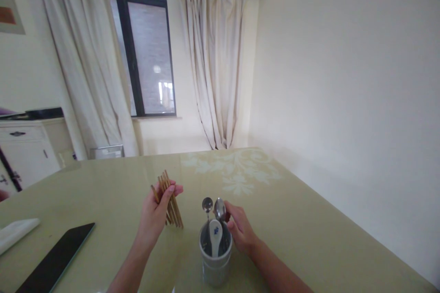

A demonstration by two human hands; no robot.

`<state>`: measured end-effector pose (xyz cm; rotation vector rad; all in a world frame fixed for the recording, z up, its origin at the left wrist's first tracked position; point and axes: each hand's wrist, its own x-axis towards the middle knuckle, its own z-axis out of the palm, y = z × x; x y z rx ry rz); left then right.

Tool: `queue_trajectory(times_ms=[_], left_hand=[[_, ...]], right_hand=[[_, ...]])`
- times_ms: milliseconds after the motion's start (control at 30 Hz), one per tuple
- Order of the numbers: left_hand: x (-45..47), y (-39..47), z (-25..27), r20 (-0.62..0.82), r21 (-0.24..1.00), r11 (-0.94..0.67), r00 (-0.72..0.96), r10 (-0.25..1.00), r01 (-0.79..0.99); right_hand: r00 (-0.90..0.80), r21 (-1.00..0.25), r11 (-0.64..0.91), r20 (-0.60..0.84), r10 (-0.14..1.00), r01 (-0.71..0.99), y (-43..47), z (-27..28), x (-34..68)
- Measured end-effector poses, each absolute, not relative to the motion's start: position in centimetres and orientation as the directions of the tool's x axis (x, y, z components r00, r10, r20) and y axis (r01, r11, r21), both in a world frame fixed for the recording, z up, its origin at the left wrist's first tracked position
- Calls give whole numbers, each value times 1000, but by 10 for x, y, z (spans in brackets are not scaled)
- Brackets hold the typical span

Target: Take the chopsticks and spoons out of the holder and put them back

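Several wooden chopsticks (174, 208) are bunched in my left hand (158, 206), which is closed round them above the table. To the right of them stands a white ceramic utensil holder (216, 268). A white spoon with a blue mark (215, 236) and a small round metal spoon (207, 205) lean in it. My right hand (240, 229) is at the holder's right rim, its thumb and fingers closed at a larger metal spoon (220, 209) whose bowl points up. The lower part of that spoon is hidden by the holder and the white spoon.
The table (113, 192) has a glossy greenish cover with a pale floral pattern. At the left lie a dark flat tablet-like object (57, 258) and a white object (19, 233). A wall (343, 100) runs along the right edge; a white cabinet (30, 146) stands far left.
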<state>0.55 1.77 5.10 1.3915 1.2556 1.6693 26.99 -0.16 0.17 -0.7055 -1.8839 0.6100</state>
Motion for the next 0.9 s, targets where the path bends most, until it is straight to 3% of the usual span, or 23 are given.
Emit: queue_trajectory(times_ms=[100,400,633,767,900], left_hand=[[5,17,43,279,959,-281,-226,933,27],[2,20,20,264,963,-270,-193,945,-7],[8,26,6,148,979,-170,-177,973,-115],[8,20,8,17,983,-46,-165,986,-176],[2,12,6,-164,967,151,-48,985,-205]], right_hand=[[-355,-682,701,616,704,208,-3,3,271],[-405,-670,730,634,659,139,-5,7,273],[-386,-657,729,633,671,192,-3,6,275],[-383,-658,724,626,680,209,-2,7,276],[-388,-663,713,610,691,228,-3,8,276]])
